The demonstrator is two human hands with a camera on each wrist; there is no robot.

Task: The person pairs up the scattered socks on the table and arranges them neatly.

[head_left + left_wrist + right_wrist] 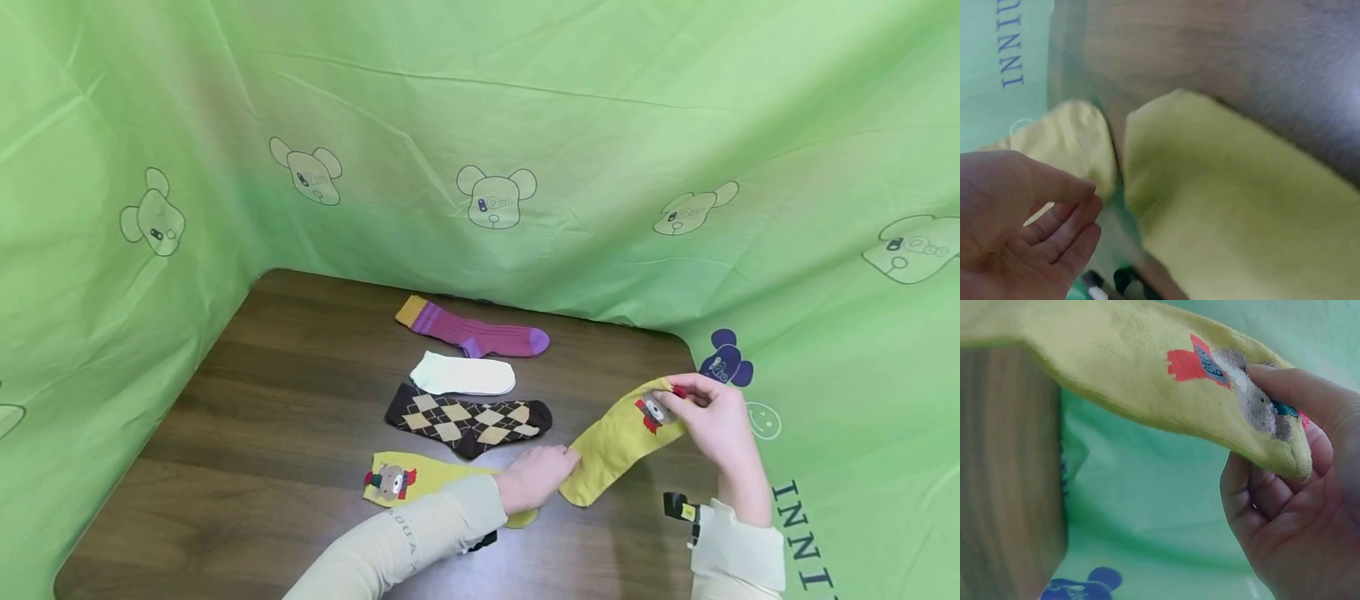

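A yellow sock with a bear in a red scarf point(618, 437) stretches between my two hands over the right part of the table. By its cuff, at the bear's head, my right hand point(718, 421) pinches it between thumb and fingers; the right wrist view shows this grip on the sock point(1116, 369). My left hand point(538, 477) pinches the sock's edge near the toe end, as the left wrist view also shows with the hand point(1029, 219). Beneath the left forearm lies a matching yellow sock point(438, 473), partly hidden by the sleeve and hand.
Beyond the yellow pair, a dark argyle sock point(471, 419), a white ankle sock point(465, 375) and a purple sock with an orange cuff point(480, 329) lie in a column. The brown wooden table point(262, 400) meets green printed cloth point(495, 108) along its back and sides.
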